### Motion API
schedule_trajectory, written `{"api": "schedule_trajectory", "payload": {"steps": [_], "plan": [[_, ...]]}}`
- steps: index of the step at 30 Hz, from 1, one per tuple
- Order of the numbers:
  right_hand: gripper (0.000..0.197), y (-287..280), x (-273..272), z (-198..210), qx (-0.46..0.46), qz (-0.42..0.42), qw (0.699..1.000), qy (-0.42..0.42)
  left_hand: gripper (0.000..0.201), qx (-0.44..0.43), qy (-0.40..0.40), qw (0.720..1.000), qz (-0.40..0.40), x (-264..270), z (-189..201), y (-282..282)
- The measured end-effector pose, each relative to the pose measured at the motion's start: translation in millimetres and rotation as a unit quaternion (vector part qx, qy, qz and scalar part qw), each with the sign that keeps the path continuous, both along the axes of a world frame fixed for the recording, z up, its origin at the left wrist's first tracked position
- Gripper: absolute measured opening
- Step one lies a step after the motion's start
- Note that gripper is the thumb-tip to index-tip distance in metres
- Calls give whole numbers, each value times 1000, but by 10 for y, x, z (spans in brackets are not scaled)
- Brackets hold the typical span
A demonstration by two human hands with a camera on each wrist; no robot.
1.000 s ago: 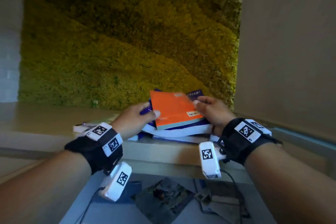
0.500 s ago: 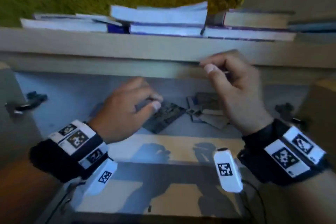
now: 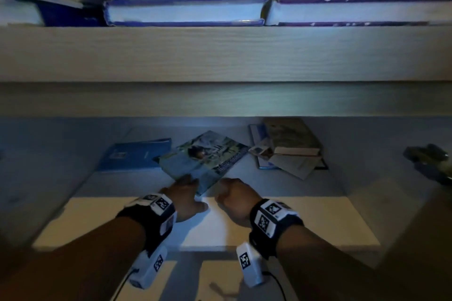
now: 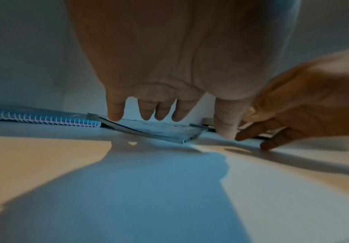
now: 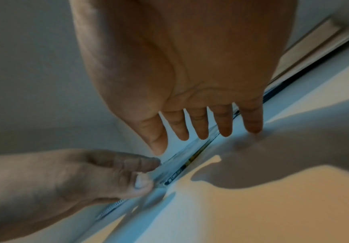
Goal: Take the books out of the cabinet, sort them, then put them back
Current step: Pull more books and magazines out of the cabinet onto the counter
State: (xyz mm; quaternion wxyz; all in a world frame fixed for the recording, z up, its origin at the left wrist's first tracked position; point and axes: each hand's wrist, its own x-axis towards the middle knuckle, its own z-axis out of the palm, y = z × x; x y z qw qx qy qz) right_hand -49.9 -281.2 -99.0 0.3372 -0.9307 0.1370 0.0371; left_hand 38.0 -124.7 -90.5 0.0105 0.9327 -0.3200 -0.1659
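Observation:
A thin book with a picture cover (image 3: 208, 156) lies slantwise on the cabinet's floor (image 3: 305, 215). My left hand (image 3: 193, 190) rests its fingertips on the cover at the near corner, and its thumb (image 4: 225, 129) stands beside that corner. In the left wrist view the book (image 4: 159, 129) shows its corner slightly raised. My right hand (image 3: 225, 190) hovers at the book's near right edge with fingers (image 5: 223, 128) spread and straight, holding nothing. A blue spiral notebook (image 3: 134, 155) lies left of the book. A small pile of books (image 3: 288, 146) sits at the back right.
Stacks of thick books (image 3: 186, 11) lie on the cabinet's top board (image 3: 220, 54), overhead. A dark door hinge (image 3: 428, 156) juts from the right wall. Sunlight falls on the front of the cabinet floor.
Both hands left the orange book on the cabinet top, came down into the cabinet and reached the picture book. The view dropped with them.

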Motion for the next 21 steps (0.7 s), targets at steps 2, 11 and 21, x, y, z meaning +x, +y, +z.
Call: {"api": "schedule_trajectory", "payload": {"steps": [2,11,21], "plan": [[52,69,127,-48,-45,-2,998,35,99,30,-11,999,-3,-4,-103,-43],[43,162,-11,-176,-174,-7,984,29,54,-76,38,987,-137,-350,-29,259],[26,394,-709,-160,-151,-37,986,55,51,-193,4,966,171,-281,-369,1031]]}}
